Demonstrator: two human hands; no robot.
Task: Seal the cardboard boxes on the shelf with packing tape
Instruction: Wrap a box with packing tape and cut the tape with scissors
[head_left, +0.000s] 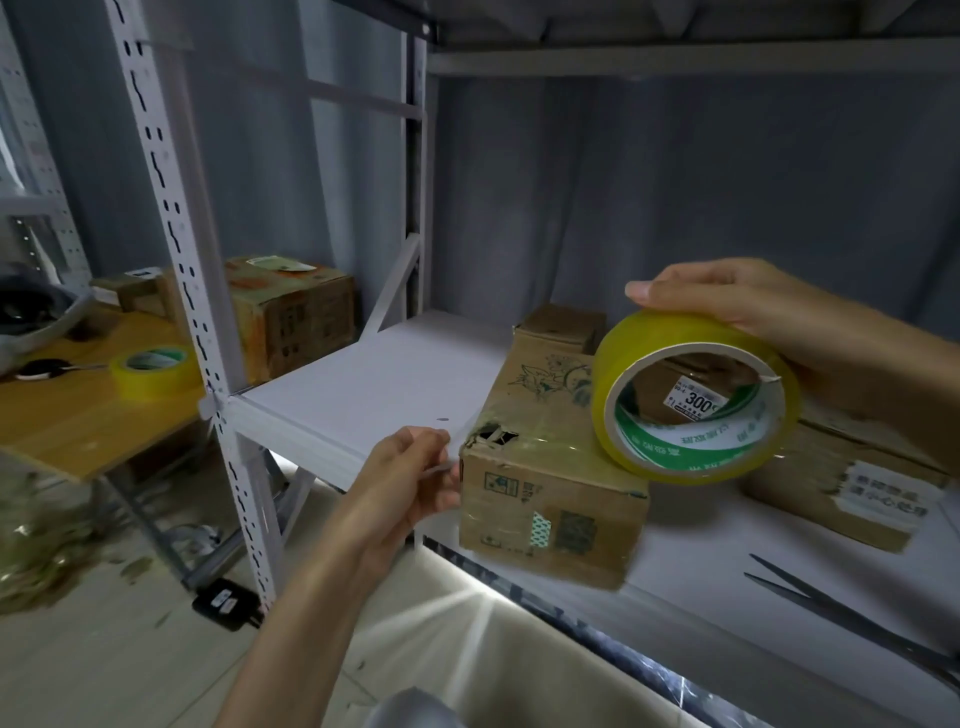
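Right hand (748, 317) is gripping the yellow tape roll (696, 400) from above, fingers curled over the rim, thumb on top – roll is hovering at the top right corner of the front cardboard box (550, 467), whether it touches the box I can't tell. Left hand (410, 478) is pinching the free end of the clear tape strip (441, 467) at the box's left edge, fingers bunched. Tape is already lying across the box top; front left corner is torn. Box is sitting on the white shelf (363, 395), hanging slightly over the front lip. 1 more flattened box (841, 488) is lying to the right, a smaller carton (563, 325) behind. Scissors (852, 623) are resting on the shelf at right. A 2nd tape roll (150, 371) is sitting on the wooden table (78, 426) at left – beside another box (291, 312).
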